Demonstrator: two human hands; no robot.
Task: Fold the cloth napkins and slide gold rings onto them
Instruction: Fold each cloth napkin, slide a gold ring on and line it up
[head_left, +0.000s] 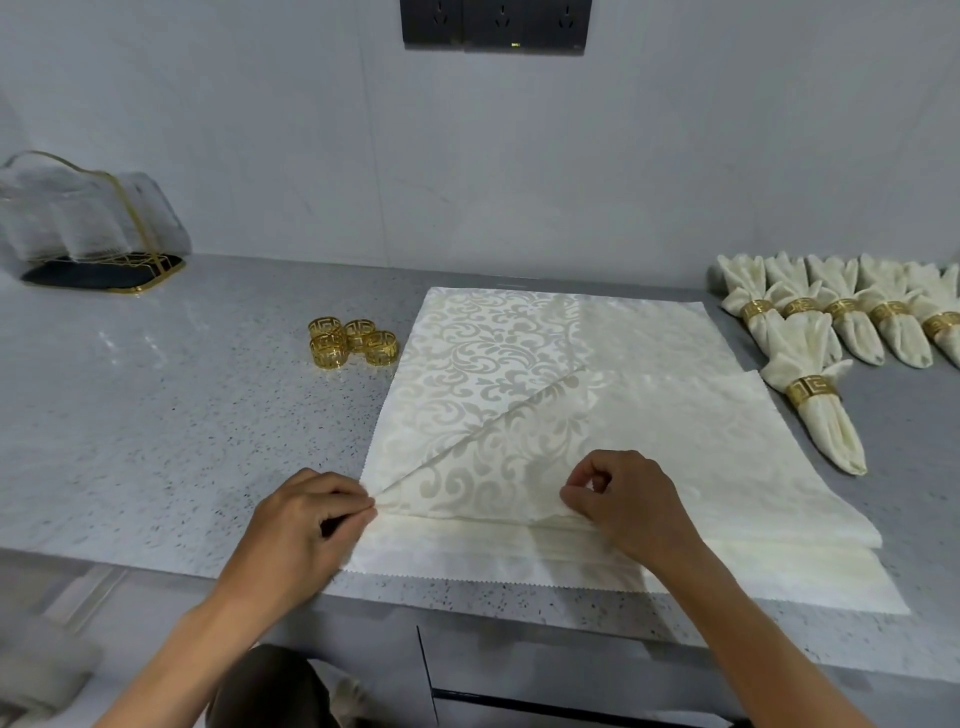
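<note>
At the near edge of the speckled grey table (156, 415), the left hand (306, 519) and right hand (623, 504) pinch the cream damask cloth napkin (519, 364); its narrow pleats should stay even and tight, four loose gold rings (353, 342) waiting to the far left.

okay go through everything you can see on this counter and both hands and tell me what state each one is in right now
Left hand: pinching the near-left corner of the top napkin.
Right hand: pinching the napkin's folded near edge.
Top napkin: partly folded, one corner turned over.
Napkin stack: flat, unfolded.
Loose gold rings: four, clustered, unused.
Finished napkins: six, gathered, each ringed.
Napkin holder: upright by the wall.
</note>
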